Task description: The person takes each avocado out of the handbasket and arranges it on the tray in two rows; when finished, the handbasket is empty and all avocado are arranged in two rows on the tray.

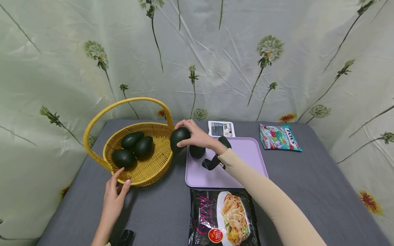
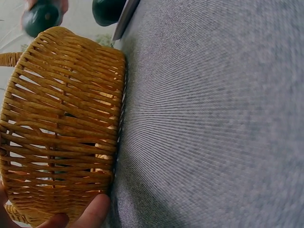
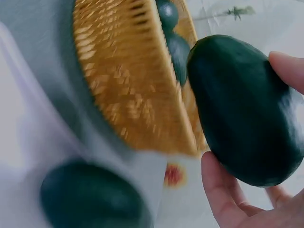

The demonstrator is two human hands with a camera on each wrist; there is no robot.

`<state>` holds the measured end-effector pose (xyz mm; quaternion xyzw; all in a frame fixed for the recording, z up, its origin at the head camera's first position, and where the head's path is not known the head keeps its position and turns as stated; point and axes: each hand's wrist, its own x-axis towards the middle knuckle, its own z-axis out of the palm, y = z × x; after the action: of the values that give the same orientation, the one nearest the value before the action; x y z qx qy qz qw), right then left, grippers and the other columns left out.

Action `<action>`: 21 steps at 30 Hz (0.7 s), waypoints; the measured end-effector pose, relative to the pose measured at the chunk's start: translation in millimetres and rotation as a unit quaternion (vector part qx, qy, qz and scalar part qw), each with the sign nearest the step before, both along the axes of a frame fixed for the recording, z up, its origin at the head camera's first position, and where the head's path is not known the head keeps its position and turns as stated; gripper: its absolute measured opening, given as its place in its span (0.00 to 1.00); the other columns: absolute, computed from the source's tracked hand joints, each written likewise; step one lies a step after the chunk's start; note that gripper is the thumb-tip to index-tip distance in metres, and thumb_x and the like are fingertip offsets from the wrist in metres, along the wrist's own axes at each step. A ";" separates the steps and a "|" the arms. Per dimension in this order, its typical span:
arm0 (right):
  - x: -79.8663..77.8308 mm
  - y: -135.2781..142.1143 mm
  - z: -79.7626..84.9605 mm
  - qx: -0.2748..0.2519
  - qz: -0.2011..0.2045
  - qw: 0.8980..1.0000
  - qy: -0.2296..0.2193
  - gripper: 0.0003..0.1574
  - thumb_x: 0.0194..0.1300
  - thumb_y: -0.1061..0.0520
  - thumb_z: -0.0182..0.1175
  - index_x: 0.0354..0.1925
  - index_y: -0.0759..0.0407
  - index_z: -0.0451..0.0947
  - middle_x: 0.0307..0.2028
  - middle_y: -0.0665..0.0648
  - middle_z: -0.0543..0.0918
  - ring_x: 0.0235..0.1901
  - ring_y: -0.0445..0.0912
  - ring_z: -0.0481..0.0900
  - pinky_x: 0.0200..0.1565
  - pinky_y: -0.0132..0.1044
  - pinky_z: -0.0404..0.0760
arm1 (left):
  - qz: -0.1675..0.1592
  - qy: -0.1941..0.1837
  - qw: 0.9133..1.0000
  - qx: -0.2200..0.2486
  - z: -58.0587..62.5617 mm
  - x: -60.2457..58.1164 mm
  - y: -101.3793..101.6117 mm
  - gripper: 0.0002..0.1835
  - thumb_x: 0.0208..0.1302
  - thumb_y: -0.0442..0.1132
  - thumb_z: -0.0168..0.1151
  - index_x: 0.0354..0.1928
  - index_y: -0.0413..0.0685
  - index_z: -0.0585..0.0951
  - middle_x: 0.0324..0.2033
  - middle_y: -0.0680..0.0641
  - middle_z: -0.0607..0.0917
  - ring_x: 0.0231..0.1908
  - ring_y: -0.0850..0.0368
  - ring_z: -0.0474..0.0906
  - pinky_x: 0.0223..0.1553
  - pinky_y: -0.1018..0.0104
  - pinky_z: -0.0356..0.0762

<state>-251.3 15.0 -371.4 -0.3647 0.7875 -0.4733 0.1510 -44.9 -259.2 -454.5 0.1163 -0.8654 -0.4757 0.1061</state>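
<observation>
Right grip (image 1: 198, 136) grasps a smooth, dark, oval avocado (image 1: 178, 139); left of it, the loosely spread left grip (image 1: 113, 198) touches a round woven basket (image 1: 160, 150).

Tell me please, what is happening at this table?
A person is handling avocados. The right hand holds one avocado in its fingers, raised by the right rim of the yellow basket. The left hand touches the basket's near side. Three other avocados lie inside the basket, and at least one avocado on the tray rests on the purple surface of that tray, partly behind the right arm.
</observation>
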 end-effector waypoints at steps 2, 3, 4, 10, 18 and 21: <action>-0.8 16.6 -2.5 -0.016 -0.013 1.000 -0.018 0.30 0.56 0.55 0.69 0.54 0.51 0.67 0.58 0.56 0.64 0.55 0.49 0.66 0.54 0.48 0.70 | 0.002 -0.002 1.000 0.000 0.1 -0.1 0.2 0.31 0.73 0.46 0.51 0.72 0.45 0.57 0.66 0.27 0.52 0.64 0.29 0.52 0.55 0.34 0.61; -1.7 25.2 -4.1 -0.022 -0.020 0.999 -0.024 0.30 0.57 0.56 0.68 0.55 0.51 0.66 0.58 0.57 0.64 0.54 0.50 0.68 0.54 0.48 0.70 | 0.002 -0.003 1.000 0.000 0.0 -0.2 0.3 0.31 0.73 0.46 0.51 0.72 0.45 0.57 0.66 0.27 0.52 0.64 0.29 0.52 0.55 0.34 0.61; -2.2 33.8 -5.2 -0.025 -0.027 0.999 -0.030 0.30 0.58 0.56 0.67 0.56 0.51 0.66 0.57 0.57 0.65 0.53 0.50 0.68 0.53 0.48 0.70 | 0.002 -0.003 1.000 0.000 -0.1 -0.2 0.4 0.31 0.73 0.46 0.51 0.72 0.45 0.57 0.66 0.27 0.52 0.64 0.29 0.52 0.55 0.34 0.61; -4.2 83.9 -10.5 -0.011 -0.086 0.995 -0.043 0.30 0.65 0.52 0.62 0.63 0.52 0.66 0.58 0.59 0.60 0.54 0.53 0.60 0.54 0.49 0.65 | 0.000 -0.001 1.000 0.002 -0.5 -1.1 1.0 0.31 0.73 0.46 0.51 0.72 0.44 0.57 0.65 0.27 0.53 0.64 0.29 0.52 0.55 0.33 0.61; 0.0 140.7 -16.8 -0.032 -0.143 0.985 -0.092 0.28 0.70 0.52 0.55 0.63 0.59 0.62 0.64 0.65 0.61 0.60 0.61 0.63 0.56 0.55 0.65 | 0.002 -0.003 1.000 0.002 0.1 -0.4 1.2 0.31 0.73 0.46 0.51 0.72 0.44 0.57 0.65 0.26 0.53 0.63 0.28 0.53 0.55 0.33 0.61; 4.6 159.1 -22.2 -0.045 -0.146 0.982 -0.111 0.29 0.74 0.50 0.50 0.67 0.58 0.60 0.66 0.65 0.60 0.61 0.60 0.63 0.57 0.56 0.66 | 0.001 -0.007 1.000 0.002 0.5 -0.4 1.3 0.31 0.73 0.46 0.50 0.72 0.44 0.56 0.65 0.26 0.52 0.63 0.27 0.53 0.55 0.33 0.61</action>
<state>-246.8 174.1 -393.6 -0.1977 0.7883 -0.5630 0.1503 -45.3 -257.9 -454.0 0.1208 -0.8650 -0.4766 0.1003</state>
